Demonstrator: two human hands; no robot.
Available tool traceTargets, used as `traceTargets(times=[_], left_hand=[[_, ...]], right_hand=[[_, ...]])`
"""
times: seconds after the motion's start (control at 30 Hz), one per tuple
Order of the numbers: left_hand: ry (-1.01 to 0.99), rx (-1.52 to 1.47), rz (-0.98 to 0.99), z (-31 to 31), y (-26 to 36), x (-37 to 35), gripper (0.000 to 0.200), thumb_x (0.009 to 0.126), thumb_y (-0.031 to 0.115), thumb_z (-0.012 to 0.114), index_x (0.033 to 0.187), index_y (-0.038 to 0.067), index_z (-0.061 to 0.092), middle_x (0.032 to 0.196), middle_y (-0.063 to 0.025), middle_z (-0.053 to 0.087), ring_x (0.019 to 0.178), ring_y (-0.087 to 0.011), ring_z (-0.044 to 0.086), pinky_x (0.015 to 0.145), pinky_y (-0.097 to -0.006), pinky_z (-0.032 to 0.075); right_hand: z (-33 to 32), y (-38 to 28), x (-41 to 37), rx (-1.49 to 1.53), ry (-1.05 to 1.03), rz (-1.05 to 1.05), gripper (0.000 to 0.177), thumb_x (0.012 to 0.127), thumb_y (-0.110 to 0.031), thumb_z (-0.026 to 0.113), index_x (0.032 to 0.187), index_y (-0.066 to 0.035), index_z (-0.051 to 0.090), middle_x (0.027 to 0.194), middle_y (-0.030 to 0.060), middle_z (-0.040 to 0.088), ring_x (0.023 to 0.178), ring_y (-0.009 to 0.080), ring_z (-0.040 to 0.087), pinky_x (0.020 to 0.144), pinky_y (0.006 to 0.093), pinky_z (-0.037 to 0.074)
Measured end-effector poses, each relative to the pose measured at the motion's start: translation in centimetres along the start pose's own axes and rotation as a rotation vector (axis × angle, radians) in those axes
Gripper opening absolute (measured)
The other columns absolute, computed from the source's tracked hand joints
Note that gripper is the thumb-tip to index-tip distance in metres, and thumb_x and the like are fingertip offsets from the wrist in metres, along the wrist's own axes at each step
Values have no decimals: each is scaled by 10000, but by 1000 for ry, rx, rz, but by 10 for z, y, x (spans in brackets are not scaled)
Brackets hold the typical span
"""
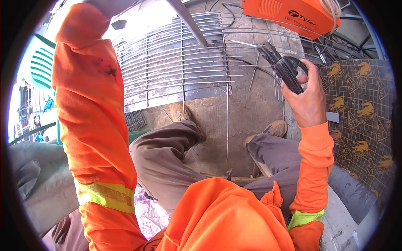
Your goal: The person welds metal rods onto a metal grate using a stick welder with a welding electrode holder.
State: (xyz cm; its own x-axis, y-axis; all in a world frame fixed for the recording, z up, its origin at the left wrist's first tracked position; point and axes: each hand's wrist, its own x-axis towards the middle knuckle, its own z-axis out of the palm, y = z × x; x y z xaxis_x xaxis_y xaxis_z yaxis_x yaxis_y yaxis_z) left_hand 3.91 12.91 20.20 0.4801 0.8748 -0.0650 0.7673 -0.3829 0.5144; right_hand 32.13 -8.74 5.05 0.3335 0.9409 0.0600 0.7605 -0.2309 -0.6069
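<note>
My right hand (309, 94) is closed around a black welding electrode holder (287, 72) at the right. A thin welding rod (242, 43) sticks out of its jaw to the left, above the edge of a steel bar grid (176, 58). The grid's long parallel bars lie across a few crossbars, on a metal sheet (167, 98) and the concrete floor. My left arm is raised along the left side. My left hand (112, 5) is at the top edge, washed out by glare, its fingers not visible. A grey metal bar (188, 23) slants down from the top towards the grid.
An orange welding machine (289, 14) with a coiled cable stands at the top right. A patterned board (356, 113) lies at the right. My boots (180, 112) are on the floor just below the grid. A green plastic chair (42, 60) stands at the far left.
</note>
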Motion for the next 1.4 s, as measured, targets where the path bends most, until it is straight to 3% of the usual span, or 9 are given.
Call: traceTargets(times=[0.47,0.67,0.77,0.83,0.97,1.07,1.17,1.27,1.4], left_hand=[[20,-39,50,4,8,-15,612,936,333,727,1310,-110,532,1092,-151,675,950,-189,659,683,-284,606],[0,62,-11,-1,10,-5,432,929,349,730,1082,-38,612,878,-84,654,820,-178,615,610,-318,538],[67,121,244,4,-18,9,391,918,355,739,987,-5,605,792,-54,615,761,-147,581,525,-303,477],[70,188,181,4,-5,4,390,919,345,734,982,-15,598,776,-55,603,755,-140,583,579,-311,508],[-33,112,-45,4,33,-13,430,936,306,718,1114,-68,604,908,-109,667,810,-175,629,736,-316,547],[65,24,110,8,4,5,766,918,217,741,1488,-143,378,1323,-210,630,1104,-226,635,939,-306,522],[87,-115,149,17,4,3,719,921,176,733,1474,-140,397,1352,-190,619,1148,-214,610,957,-304,512],[78,-96,191,10,-11,20,572,907,109,721,1373,-136,497,1280,-151,629,1074,-186,621,881,-287,522],[87,-149,111,20,8,7,426,898,37,697,1271,-122,564,1155,-112,625,973,-154,605,798,-304,520]], right_hand=[[1,-1,-1,7,4,-2,644,767,-124,805,1342,-69,522,1062,139,608,898,274,598,843,416,526],[-8,6,-12,117,33,50,676,799,-127,800,1395,-64,488,1065,106,599,956,225,612,840,381,535],[-26,21,-35,292,46,31,683,846,-142,779,1435,-42,448,1066,85,583,945,194,619,807,339,550],[-31,43,-55,248,81,-135,670,879,-148,739,1454,-22,420,1065,81,570,769,143,606,652,273,536],[-36,52,-107,578,-182,470,605,875,-154,702,1418,-71,447,948,52,567,508,73,480,422,243,386],[-14,68,-111,496,-283,744,559,872,-191,727,1357,-72,475,784,12,540,459,69,449,391,253,360],[20,82,-100,420,-402,894,635,843,-276,758,1359,-43,470,831,85,615,565,175,597,505,347,492],[61,108,-105,204,-414,719,786,780,-366,771,1389,2,437,1081,217,676,997,365,667,914,436,505],[62,83,-100,275,-432,832,764,780,-336,744,1376,24,429,961,184,672,797,297,677,719,423,544]])
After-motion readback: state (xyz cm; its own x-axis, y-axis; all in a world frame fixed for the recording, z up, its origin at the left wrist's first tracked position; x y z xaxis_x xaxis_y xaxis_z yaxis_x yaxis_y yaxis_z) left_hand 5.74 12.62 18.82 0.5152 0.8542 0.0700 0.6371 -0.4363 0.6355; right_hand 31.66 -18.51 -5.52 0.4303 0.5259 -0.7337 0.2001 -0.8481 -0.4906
